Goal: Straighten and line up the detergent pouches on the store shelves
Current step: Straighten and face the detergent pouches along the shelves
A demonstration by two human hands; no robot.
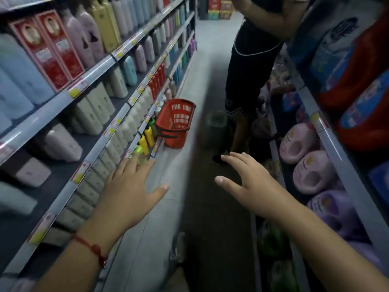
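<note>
1. Two bare hands are held out over the aisle floor (189, 127), empty: the left hand (128, 192), with a red string bracelet (92, 248) at its wrist, is spread open beside the left shelf edge (69, 186); the right hand (246, 182) is open, fingers splayed.
2. Detergent pouches cannot be told apart with certainty; pink and purple jugs (311, 173) are seen on the right shelves.
3. Farther off, a red basket (176, 122) is set on the floor, and another person (250, 60) is seen standing.
</note>
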